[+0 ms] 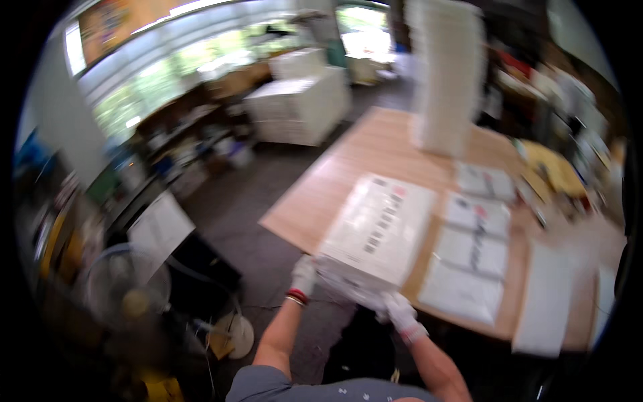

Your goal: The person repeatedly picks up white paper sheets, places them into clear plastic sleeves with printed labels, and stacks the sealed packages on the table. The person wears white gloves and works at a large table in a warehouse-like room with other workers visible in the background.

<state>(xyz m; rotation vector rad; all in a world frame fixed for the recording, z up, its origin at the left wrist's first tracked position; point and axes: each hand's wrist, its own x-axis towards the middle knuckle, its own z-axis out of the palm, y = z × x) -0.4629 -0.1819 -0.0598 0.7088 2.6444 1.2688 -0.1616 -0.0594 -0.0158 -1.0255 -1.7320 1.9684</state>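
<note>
A white packet with dark and red print (378, 231) lies flat at the near left edge of the wooden table. Loose clear plastic wrap (348, 285) hangs off its near end, past the edge. My left hand (305, 275), in a white glove with red bands at the wrist, is closed on the left corner of that wrap. White-gloved as well, my right hand (400, 311) grips the wrap at the near right corner. Motion blur softens the fingers of both hands.
Right of the packet lie several flat white printed packets (465, 275). A tall white stack (445, 80) rises from the table's far side. Yellow material (552, 167) lies at the right. A fan (130, 285) stands at left; white stacked blocks (298, 104) sit beyond.
</note>
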